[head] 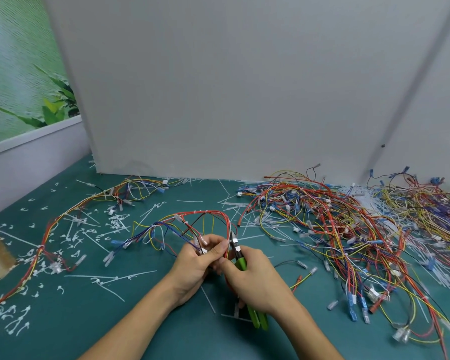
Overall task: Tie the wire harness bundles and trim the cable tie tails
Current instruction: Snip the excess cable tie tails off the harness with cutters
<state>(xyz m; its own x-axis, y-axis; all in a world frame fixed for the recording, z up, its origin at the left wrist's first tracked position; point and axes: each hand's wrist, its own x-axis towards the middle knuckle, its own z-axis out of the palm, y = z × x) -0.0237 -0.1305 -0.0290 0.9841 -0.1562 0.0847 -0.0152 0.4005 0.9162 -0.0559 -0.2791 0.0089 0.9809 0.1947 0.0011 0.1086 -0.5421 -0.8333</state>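
Near centre of the green table (63,320), left hand (195,266) pinches the wire harness (192,219). Right hand (255,279) grips green-handled cutters (240,258), tips apparently at a tie. Loose wire pile (361,222) far right.

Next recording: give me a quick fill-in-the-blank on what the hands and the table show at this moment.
1. The right hand grips cutters whose handles are ____.
2. The left hand holds a wire harness; the big loose pile of harnesses lies on the person's ____.
3. Short white trimmed tails litter the mat, mostly on the person's ____.
Missing words: green; right; left.
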